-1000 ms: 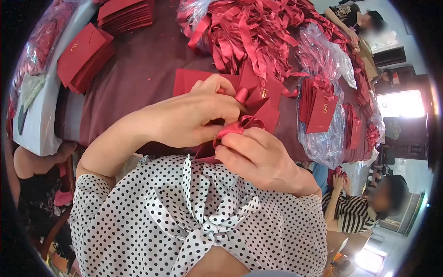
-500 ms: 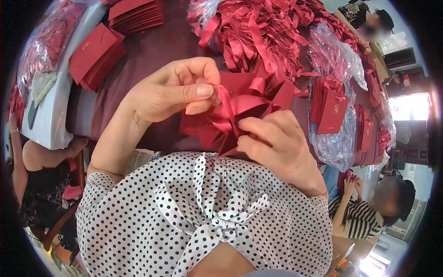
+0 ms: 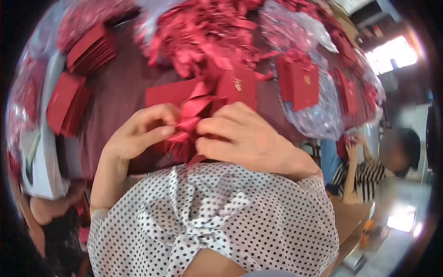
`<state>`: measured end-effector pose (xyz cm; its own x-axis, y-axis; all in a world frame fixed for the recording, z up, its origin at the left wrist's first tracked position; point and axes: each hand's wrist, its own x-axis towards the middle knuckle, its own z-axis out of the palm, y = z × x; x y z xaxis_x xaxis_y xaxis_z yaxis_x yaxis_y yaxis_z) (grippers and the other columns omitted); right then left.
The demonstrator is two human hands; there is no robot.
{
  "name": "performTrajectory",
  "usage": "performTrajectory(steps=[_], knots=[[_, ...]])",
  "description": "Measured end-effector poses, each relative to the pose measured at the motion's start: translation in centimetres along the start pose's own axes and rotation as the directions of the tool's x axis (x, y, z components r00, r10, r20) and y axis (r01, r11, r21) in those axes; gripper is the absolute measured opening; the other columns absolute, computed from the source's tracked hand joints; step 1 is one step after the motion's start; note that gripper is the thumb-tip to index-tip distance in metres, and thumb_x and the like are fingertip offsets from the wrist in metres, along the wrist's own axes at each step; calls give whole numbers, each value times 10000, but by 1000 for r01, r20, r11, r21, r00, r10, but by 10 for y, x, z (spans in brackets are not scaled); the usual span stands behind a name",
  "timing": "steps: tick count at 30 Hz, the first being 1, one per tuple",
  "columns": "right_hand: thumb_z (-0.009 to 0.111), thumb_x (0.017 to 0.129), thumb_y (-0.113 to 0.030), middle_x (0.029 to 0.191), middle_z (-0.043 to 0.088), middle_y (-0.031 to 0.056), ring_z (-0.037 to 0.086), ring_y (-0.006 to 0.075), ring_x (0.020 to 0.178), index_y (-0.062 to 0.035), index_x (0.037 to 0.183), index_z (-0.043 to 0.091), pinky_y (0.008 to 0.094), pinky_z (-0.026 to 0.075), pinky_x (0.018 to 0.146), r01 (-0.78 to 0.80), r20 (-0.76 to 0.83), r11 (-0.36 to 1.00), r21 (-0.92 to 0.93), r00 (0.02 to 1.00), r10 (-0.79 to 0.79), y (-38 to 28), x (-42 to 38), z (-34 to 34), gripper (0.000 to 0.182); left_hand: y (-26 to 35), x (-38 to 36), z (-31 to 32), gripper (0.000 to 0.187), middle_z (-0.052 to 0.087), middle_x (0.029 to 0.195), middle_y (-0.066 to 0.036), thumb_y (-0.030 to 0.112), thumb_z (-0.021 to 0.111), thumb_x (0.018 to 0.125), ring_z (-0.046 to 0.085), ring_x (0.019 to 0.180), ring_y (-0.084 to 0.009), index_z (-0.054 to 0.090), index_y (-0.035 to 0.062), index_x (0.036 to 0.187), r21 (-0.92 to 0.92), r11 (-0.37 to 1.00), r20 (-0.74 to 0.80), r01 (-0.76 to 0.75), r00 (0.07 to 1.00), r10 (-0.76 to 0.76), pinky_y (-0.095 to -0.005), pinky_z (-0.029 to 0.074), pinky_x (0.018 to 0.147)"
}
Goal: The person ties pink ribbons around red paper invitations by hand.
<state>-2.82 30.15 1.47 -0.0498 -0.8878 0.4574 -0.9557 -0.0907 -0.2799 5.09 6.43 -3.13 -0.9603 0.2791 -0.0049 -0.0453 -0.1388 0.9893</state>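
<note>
Both my hands work a red ribbon bow (image 3: pixel 193 111) tied on a small red paper bag (image 3: pixel 182 147) close to my chest. My left hand (image 3: pixel 138 134) pinches the left side of the bow between thumb and forefinger. My right hand (image 3: pixel 240 136) grips the right side, its fingers curled over the ribbon. The bag is mostly hidden behind the two hands. The frame is blurred by head motion.
A dark red cloth covers the table (image 3: pixel 124 87). A heap of loose red ribbons (image 3: pixel 203 32) lies at the back. Stacks of red envelopes (image 3: pixel 69 99) sit left. Finished bags (image 3: pixel 302 85) rest on clear plastic at right. A person in stripes (image 3: pixel 364 171) sits to the right.
My hands have come together over the bow, the left dropping lower and the right sliding up. The view has swung and blurred.
</note>
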Motion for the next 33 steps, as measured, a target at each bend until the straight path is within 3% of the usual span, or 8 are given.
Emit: performTrajectory(steps=[4, 14, 16, 23, 26, 28, 30, 33], knots=[[586, 716, -144, 1036, 530, 58, 511, 218, 875, -92, 913, 559, 343, 438, 752, 28, -52, 998, -57, 998, -31, 0, -2, 3, 206, -7, -8, -13, 198, 558, 1038, -116, 148, 689, 811, 530, 937, -156, 521, 56, 861, -359, 933, -28, -9, 1000, -1, -281, 435, 792], [565, 747, -131, 854, 477, 38, 488, 217, 851, -111, 899, 531, 351, 431, 756, 51, -149, 999, -20, 987, -53, 4, -2, 0, 158, -8, 7, -11, 242, 522, 969, -7, 183, 722, 766, 499, 864, -113, 518, 62, 816, -271, 961, -113, -59, 993, 29, -245, 393, 753], [564, 750, -130, 850, 476, 44, 489, 222, 845, -108, 902, 531, 353, 431, 753, 25, -147, 999, -32, 989, -30, 5, -6, -9, 157, 11, 7, -9, 204, 445, 861, 0, 176, 657, 781, 443, 756, -82, 490, 60, 799, -62, 987, -312, -151, 942, 124, -215, 358, 673], [629, 751, -125, 914, 519, 58, 518, 227, 811, -73, 908, 582, 337, 439, 710, 5, -205, 1000, 9, 979, -3, 6, -3, -17, 172, 13, -14, -49, 211, 481, 918, -74, 213, 606, 898, 338, 472, -43, 447, 74, 897, -144, 943, -322, -301, 915, 243, -179, 249, 403], [659, 703, -110, 919, 559, 70, 538, 240, 813, -73, 937, 616, 336, 449, 712, -13, -208, 1000, -9, 978, 11, 9, 1, -23, 240, 16, 1, -31, 226, 505, 1131, -171, 236, 623, 906, 412, 547, -57, 463, 84, 952, -145, 881, -187, -451, 886, 423, -203, 361, 496], [684, 656, -102, 910, 607, 74, 559, 252, 780, -83, 962, 655, 339, 463, 685, -39, -257, 999, -39, 966, 28, 11, -1, -24, 308, 18, 9, -19, 212, 510, 1124, -159, 244, 603, 923, 458, 650, -69, 472, 87, 976, -202, 849, -415, -488, 828, 378, -236, 410, 609], [725, 566, -60, 861, 615, 64, 570, 245, 744, -76, 890, 662, 318, 472, 627, -121, -318, 989, -80, 944, 90, 4, 0, -25, 331, 21, 15, -40, 156, 521, 1126, -129, 227, 557, 952, 521, 767, -116, 511, 80, 981, -360, 813, -135, -458, 888, 440, -278, 432, 713], [703, 662, -91, 941, 567, 65, 552, 255, 836, -83, 964, 612, 356, 466, 709, -114, -231, 992, -58, 968, 98, 4, -12, -23, 316, 19, 20, -33, 161, 523, 1107, -145, 211, 582, 919, 534, 796, -152, 540, 57, 935, -304, 830, -157, -468, 884, 441, -314, 440, 751]])
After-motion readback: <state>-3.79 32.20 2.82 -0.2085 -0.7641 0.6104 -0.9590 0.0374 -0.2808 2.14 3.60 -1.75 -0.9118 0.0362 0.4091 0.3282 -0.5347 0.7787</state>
